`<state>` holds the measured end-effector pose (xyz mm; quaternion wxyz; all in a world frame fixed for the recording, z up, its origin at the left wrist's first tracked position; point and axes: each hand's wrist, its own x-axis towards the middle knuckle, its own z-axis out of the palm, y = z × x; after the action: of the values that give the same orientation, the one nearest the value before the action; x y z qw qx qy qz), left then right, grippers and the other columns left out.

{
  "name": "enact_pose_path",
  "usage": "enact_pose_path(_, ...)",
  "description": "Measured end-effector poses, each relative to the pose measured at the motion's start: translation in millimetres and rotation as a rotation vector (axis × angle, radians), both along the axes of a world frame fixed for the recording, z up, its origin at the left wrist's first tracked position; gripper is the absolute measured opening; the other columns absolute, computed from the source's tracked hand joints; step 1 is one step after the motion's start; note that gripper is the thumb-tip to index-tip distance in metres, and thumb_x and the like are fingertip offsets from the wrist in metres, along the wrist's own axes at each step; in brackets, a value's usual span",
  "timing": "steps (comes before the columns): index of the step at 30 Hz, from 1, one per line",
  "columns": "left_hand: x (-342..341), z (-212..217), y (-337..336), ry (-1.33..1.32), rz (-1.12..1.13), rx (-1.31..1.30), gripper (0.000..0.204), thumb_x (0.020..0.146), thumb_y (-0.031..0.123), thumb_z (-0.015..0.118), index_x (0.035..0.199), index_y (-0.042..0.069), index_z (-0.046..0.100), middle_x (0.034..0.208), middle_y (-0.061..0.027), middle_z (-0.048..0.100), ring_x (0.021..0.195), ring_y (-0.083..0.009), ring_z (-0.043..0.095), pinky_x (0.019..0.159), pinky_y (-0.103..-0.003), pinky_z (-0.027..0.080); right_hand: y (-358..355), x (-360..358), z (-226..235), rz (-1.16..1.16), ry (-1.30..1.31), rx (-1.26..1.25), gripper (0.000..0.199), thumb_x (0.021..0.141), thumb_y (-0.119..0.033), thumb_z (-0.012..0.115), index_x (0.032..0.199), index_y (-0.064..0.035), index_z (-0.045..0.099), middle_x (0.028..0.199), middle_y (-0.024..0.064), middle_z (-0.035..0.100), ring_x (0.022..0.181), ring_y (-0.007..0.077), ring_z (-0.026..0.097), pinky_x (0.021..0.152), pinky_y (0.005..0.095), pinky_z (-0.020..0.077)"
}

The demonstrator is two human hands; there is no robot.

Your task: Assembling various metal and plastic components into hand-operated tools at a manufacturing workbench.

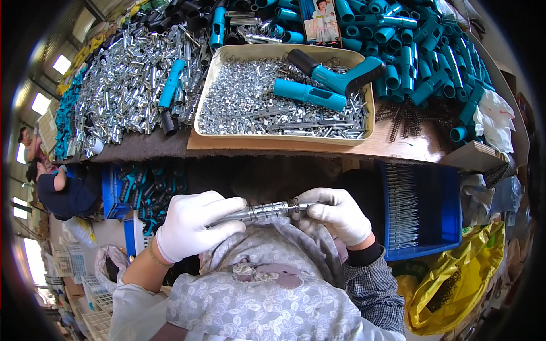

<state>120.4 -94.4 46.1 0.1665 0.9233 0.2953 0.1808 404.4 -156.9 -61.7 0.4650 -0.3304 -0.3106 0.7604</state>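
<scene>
**Both gloved hands on a metal rod over the lap**

The left hand (190, 227), in a white glove, is curled shut around one end of a metal rod (259, 211), fingers wrapped over it. The right hand (336, 215), gloved the same way, pinches the rod's other end, where a small ring (295, 205) sits on the shaft beside a coil of spring. The rod lies level between the two hands, just above the person's lap and a patterned grey apron (273, 284).

Beyond the hands, across the table (398, 149) edge, stands a beige tray (207, 96) full of small silver screws, with two teal handles (318, 85) lying on top. To the left of the tray is a heap of silver tubes (125, 79); to the right of it, a pile of teal plastic parts (421, 57) and some dark springs (401, 122).

Just right of the right hand, below the table, a blue bin (449, 227) holds thin metal pins. Lower right of it lies a yellow bag (455, 284). Far to the left of the left hand, another person (62, 190) in dark clothing sits well apart.
</scene>
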Motion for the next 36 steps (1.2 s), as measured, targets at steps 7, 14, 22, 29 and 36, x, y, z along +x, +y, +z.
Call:
enact_pose_path(7,2.8,1.5,0.7,-0.033,0.0,-0.048,0.035,0.069,0.01,0.083,0.101,0.002,0.072,0.077,-0.0098,0.066,0.062,-0.0237,0.064,0.056,-0.031,0.049,-1.8,-9.8,9.4,-0.072,-0.193,0.082,0.022,0.092,-0.011,0.066,0.107,0.0048,0.065,0.088,0.0076,0.067,0.072,0.0108,0.063,0.067,0.0243,0.0533)
enact_pose_path(14,-0.6,1.0,3.2,-0.01,0.014,-0.109,0.034,0.071,0.012,0.083,0.103,0.003,0.072,0.077,-0.0104,0.066,0.063,-0.0241,0.065,0.056,-0.032,0.049,-9.5,-28.7,2.7,-0.213,-0.427,0.219,0.017,0.09,-0.011,0.064,0.102,0.0009,0.062,0.088,0.0026,0.061,0.08,0.0085,0.054,0.074,0.0241,0.0468)
enact_pose_path(22,10.6,32.1,16.1,0.289,-0.059,-0.059,0.03,0.081,0.028,0.075,0.106,0.011,0.073,0.074,-0.009,0.063,0.065,-0.0283,0.065,0.056,-0.036,0.049,-7.2,-35.8,-18.2,-0.154,-0.25,0.161,0.018,0.091,-0.013,0.062,0.105,-0.0007,0.059,0.086,0.0002,0.056,0.074,0.0066,0.05,0.068,0.0226,0.0443)
enact_pose_path(29,22.2,26.6,24.6,0.68,-0.244,-0.114,0.049,0.086,0.031,0.068,0.132,0.018,0.06,0.083,-0.0074,0.066,0.069,-0.028,0.066,0.057,-0.038,0.052,-12.4,-38.2,-30.9,-0.164,-0.13,0.134,0.017,0.093,-0.012,0.06,0.106,-0.0001,0.058,0.084,-0.0005,0.055,0.071,0.0055,0.049,0.065,0.0225,0.0433)
enact_pose_path(36,23.3,5.7,34.2,0.377,-0.226,-0.55,0.041,0.086,0.022,0.065,0.125,0.008,0.062,0.112,-0.017,0.067,0.101,-0.0347,0.067,0.089,-0.041,0.054,-17.4,-32.8,-26.5,-0.182,-0.257,0.164,0.016,0.091,-0.01,0.061,0.104,-0.0001,0.059,0.084,-0.0001,0.055,0.074,0.0067,0.051,0.068,0.0232,0.0447)
